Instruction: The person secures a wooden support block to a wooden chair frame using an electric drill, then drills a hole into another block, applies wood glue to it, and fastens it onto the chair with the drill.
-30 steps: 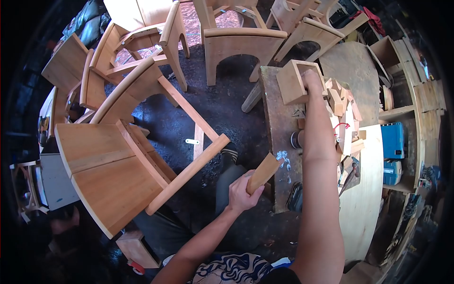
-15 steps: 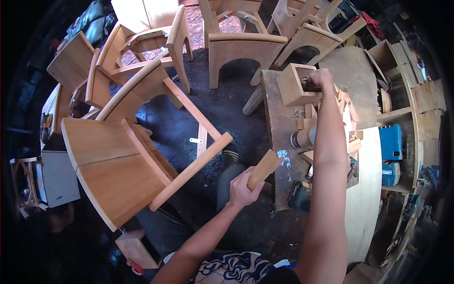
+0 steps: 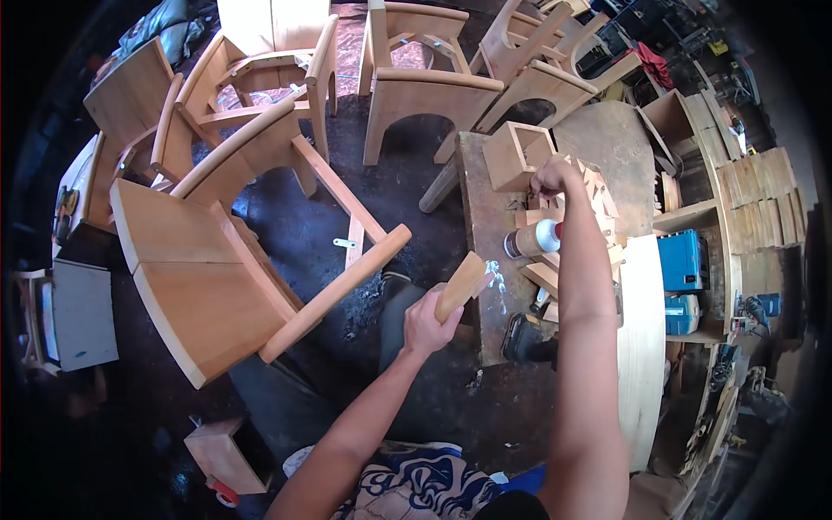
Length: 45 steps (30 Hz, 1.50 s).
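Note:
My left hand (image 3: 426, 321) is wrapped round a short flat wooden block (image 3: 461, 286), held upright at a tilt near the worktable's left edge. My right hand (image 3: 555, 176) has its fingers curled, just in front of an open wooden box (image 3: 510, 158) on the worktable (image 3: 487, 217). Whatever those fingers may hold is too small to make out. Below that hand a glue bottle (image 3: 526, 240) lies on its side, next to a pile of wood offcuts (image 3: 600, 198). A partly built wooden chair (image 3: 208, 277) lies tipped over at the left.
Several wooden chairs (image 3: 433, 91) stand across the back. Blue cases (image 3: 682, 260) sit in shelving at the right. A dark tool (image 3: 523, 338) rests at the worktable's near edge. A small wooden box (image 3: 227, 455) is on the floor at lower left.
My right hand has come out of the wooden box and moved down, nearer the glue bottle. The whole view has shifted a little. My left hand keeps its hold on the block.

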Each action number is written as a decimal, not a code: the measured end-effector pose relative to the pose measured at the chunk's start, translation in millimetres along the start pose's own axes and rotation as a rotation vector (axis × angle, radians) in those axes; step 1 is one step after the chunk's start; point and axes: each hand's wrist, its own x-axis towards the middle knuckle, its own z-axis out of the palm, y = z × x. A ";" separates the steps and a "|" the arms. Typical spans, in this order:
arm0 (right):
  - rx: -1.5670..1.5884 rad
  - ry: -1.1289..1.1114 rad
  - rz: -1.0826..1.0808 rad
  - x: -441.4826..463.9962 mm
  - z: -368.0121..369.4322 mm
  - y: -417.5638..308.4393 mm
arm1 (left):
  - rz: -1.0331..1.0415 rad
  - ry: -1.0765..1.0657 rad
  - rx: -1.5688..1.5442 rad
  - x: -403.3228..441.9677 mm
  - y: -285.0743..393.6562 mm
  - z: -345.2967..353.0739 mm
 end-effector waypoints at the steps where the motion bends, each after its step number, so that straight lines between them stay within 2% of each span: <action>1: -0.100 0.024 0.023 -6.5 17.5 -6.9 | 0.013 0.009 0.014 0.2 -0.5 -0.8; 2: -0.178 0.105 0.045 -15.3 29.3 -10.4 | 0.010 0.011 0.016 -0.3 -0.8 -1.8; 4: -0.332 0.105 0.056 2.1 50.3 -4.6 | -0.003 0.003 0.017 1.5 -2.2 -2.9; 11: -0.528 0.252 0.030 74.0 85.1 50.7 | -0.048 -0.002 -0.004 5.7 -4.1 -5.3; 14: -0.748 0.221 -0.127 94.3 89.0 65.1 | -0.073 -0.026 0.000 5.9 -5.1 -4.8; 16: -0.474 0.289 0.046 44.9 85.1 30.3 | -0.049 -0.019 0.002 6.2 -5.2 -3.9; 17: -0.475 0.286 0.048 33.0 87.1 21.4 | -0.053 -0.021 0.001 5.7 -5.0 -3.3; 19: -0.434 0.496 0.044 14.9 92.7 5.7 | -0.042 -0.012 -0.012 5.8 -4.8 -1.6; 24: -0.489 0.473 -0.093 -33.5 137.4 -38.5 | -0.035 -0.022 0.002 3.5 -6.2 2.1; 26: -0.384 0.481 -0.096 -9.5 154.8 -20.1 | -0.047 -0.036 0.031 6.3 -6.2 0.9; 28: -0.010 0.415 -0.114 -4.9 159.8 -5.4 | 0.011 0.032 -0.005 7.0 -3.9 -1.2; 33: -0.114 0.522 -0.136 3.4 156.2 11.5 | -0.028 0.023 0.005 5.6 -5.0 -2.2; 35: -0.226 0.718 -0.147 26.5 162.2 24.9 | -0.040 0.006 0.018 7.1 -5.1 -2.7; 36: -0.225 0.714 -0.145 16.7 159.8 18.1 | -0.015 0.017 0.013 8.0 -3.1 -2.6; 38: 0.017 0.354 -0.265 -17.9 150.2 -5.7 | 0.010 0.026 0.001 5.1 -1.2 -1.3; 39: -0.136 0.365 -0.298 -16.3 159.1 -2.6 | -0.038 -0.004 0.004 3.3 -1.7 -0.5; 42: -0.071 0.337 -0.226 3.6 169.4 4.0 | -0.058 -0.012 -0.001 6.0 -1.2 -0.3; 43: -0.104 0.548 -0.216 4.3 175.4 3.5 | -0.039 0.001 -0.010 5.2 -0.7 -1.7; 45: -0.006 0.586 -0.211 -5.7 165.1 1.2 | -0.044 -0.001 0.004 6.2 -1.2 -3.8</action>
